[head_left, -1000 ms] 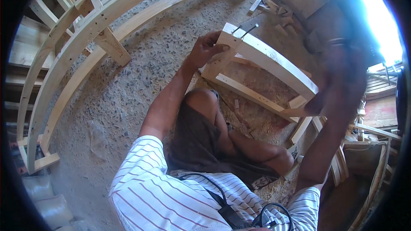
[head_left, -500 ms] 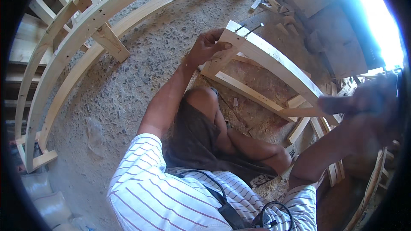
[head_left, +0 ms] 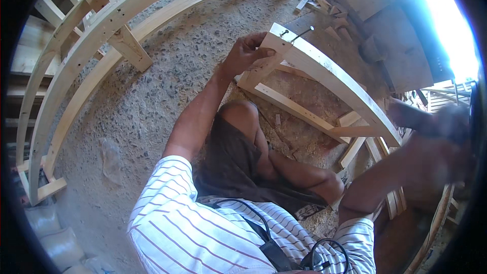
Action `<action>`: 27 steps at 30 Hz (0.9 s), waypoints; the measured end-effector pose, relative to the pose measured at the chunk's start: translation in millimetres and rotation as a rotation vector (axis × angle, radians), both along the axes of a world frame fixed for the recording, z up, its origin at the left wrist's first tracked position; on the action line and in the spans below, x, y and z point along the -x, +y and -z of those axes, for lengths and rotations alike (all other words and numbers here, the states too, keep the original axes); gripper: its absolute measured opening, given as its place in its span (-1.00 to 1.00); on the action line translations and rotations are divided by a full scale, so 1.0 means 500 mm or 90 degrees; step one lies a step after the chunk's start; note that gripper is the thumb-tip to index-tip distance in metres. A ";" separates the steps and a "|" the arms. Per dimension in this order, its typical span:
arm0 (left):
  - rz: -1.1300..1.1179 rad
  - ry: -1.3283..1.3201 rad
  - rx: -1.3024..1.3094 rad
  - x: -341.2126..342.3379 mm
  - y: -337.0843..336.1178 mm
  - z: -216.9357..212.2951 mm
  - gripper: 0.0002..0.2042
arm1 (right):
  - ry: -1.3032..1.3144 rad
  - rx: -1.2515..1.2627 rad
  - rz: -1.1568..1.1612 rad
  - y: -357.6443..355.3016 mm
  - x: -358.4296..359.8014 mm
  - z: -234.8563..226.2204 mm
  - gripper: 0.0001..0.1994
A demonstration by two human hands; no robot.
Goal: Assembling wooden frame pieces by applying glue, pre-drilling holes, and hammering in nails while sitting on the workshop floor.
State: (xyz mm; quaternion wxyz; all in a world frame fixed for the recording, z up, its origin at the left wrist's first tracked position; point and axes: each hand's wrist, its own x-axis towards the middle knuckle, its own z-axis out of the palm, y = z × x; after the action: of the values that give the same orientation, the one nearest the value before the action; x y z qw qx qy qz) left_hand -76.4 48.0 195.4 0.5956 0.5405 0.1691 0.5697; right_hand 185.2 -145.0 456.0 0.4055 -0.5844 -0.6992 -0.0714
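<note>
My left hand (head_left: 247, 50) grips the near end of a small curved wooden frame (head_left: 329, 78) that stands on the gritty floor in front of my bent knee. Two dark nails (head_left: 299, 33) stick up, leaning, from the top of that end, just right of my fingers. My right hand (head_left: 439, 139) is at the far right, blurred by motion, level with the frame's other end. Its fingers are closed around a dark tool (head_left: 406, 114) that points left toward the frame; the tool's kind is too blurred to tell.
Two long curved wooden frames (head_left: 101, 30) lie across the upper left, joined by short blocks. Wood offcuts (head_left: 329, 12) and a dark board lie at the top right. A crumpled plastic bag (head_left: 109, 155) lies on the floor at left, and pale sacks (head_left: 56, 238) sit at lower left.
My right arm has swung down and to the right, from high above the frame to beside its far end. My left hand has kept its grip on the frame's near end.
</note>
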 end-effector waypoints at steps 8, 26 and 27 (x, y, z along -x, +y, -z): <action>0.024 0.038 0.055 0.001 0.002 -0.023 -0.65 | -0.019 0.199 -0.056 0.035 0.117 0.000 -0.66; 0.006 0.000 0.005 -0.004 0.005 -0.012 -0.63 | 0.041 0.013 -0.085 0.048 0.118 -0.053 -0.68; 0.001 0.001 0.001 -0.003 0.008 -0.012 -0.63 | -0.125 0.083 -0.026 0.052 0.137 0.000 -0.58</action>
State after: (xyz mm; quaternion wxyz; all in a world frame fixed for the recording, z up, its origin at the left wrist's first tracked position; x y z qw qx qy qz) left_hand -74.8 52.0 201.3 0.5965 0.5404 0.1696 0.5687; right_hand 116.5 -119.3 456.1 0.2975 -0.5855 -0.7504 -0.0745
